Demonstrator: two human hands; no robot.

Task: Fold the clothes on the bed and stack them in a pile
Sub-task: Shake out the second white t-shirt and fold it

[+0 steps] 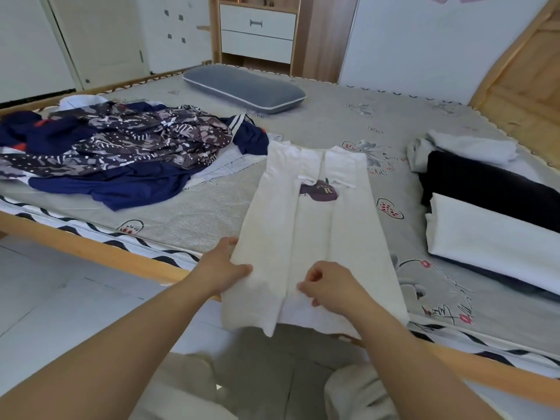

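- A white t-shirt (pixel 315 237) lies lengthwise at the centre of the frame on the bed (pixel 197 213); both its sides are folded inward into a narrow strip, the sleeves turned in near the top, and a dark purple cap print shows between the folds; its lower hem hangs past the bed's near edge toward the bottom of the frame.
- The left hand (pixel 221 268), lower centre-left, grips the shirt's left edge near the hem; the thumb lies on top of the cloth and the fingers curl under it.
- The right hand (pixel 330 286), lower centre, rests on the shirt just right of its middle fold; the fingers are curled and thumb and forefinger pinch the cloth at the fold line.
- At the left of the frame an unfolded heap (pixel 121 153) sprawls on the bed: navy garments with a dark patterned one on top and pale cloth beneath; it lies just beside the shirt's upper left corner.
- At the right edge of the frame sits the folded pile (pixel 491 207): a white piece nearest, a black piece behind it, a pale grey piece further up; well apart from the heap.
- A grey pillow (pixel 245 87) lies at the upper centre of the frame; behind it stands a wooden drawer unit (pixel 257 34) with 2 white fronts.
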